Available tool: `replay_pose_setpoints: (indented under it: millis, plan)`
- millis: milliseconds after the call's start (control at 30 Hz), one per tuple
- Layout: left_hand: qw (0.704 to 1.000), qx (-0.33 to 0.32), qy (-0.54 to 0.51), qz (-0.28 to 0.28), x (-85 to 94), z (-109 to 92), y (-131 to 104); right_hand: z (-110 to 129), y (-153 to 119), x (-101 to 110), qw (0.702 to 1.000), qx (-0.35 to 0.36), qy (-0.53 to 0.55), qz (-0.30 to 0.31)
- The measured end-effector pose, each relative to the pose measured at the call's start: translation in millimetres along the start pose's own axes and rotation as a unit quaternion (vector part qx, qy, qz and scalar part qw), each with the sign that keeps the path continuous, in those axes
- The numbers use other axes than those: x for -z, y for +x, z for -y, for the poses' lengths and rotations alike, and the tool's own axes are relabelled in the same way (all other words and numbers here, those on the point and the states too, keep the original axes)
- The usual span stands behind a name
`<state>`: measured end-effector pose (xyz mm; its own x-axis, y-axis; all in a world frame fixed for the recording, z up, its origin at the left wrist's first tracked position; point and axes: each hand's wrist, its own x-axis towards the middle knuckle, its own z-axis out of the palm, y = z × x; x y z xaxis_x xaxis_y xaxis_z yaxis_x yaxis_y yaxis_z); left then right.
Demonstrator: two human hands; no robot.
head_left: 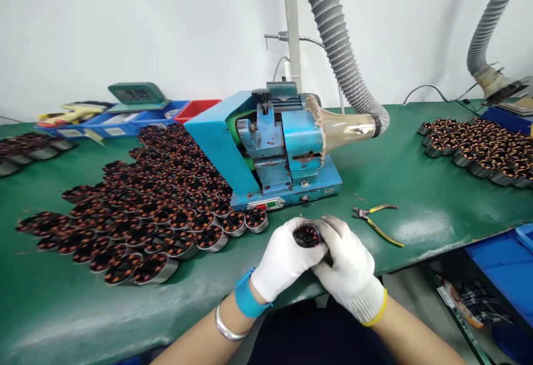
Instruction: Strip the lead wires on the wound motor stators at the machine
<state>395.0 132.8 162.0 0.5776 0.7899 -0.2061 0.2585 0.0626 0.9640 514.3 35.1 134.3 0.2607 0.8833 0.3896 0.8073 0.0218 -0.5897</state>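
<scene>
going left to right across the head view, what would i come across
Digital clock, red bin, gloved left hand, held stator, gloved right hand, yellow-handled pliers, far-right stator cluster.

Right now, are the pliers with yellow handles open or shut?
Open. The pliers lie on the green table with their yellow handles spread wide apart.

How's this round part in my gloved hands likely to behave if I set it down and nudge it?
The round part is probably stiff and fairly heavy for its size: similar parts on the bench look metal-sided. Set flat like those, it would likely slide before tipping; on its curved side, it might roll.
</scene>
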Motion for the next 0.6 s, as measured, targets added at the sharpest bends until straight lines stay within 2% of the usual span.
replay_pose_setpoints:
  millis: [100,233,300,400,467,600]
  plan:
    - [0.999,0.009,-0.048,-0.021,-6.5,-9,4,-3,16,-7,0.99,-0.07,0.122,-0.02]
    - [0.987,0.01,-0.139,-0.081,-5.9,-23,18,-14,33,-11,0.948,-0.146,0.284,0.002]
    - [0.978,0.004,-0.181,-0.107,-4.8,-28,30,-16,42,-14,0.933,-0.156,0.324,-0.005]
    - [0.962,-0.003,-0.238,-0.132,-2.9,-32,46,-16,61,-18,0.93,-0.146,0.337,-0.025]
    - [0.96,-0.017,-0.249,-0.128,-1.5,-34,53,-17,75,-18,0.929,-0.15,0.338,-0.027]
    - [0.964,-0.055,-0.247,-0.075,-0.7,-35,58,-17,100,-16,0.912,-0.182,0.367,-0.019]
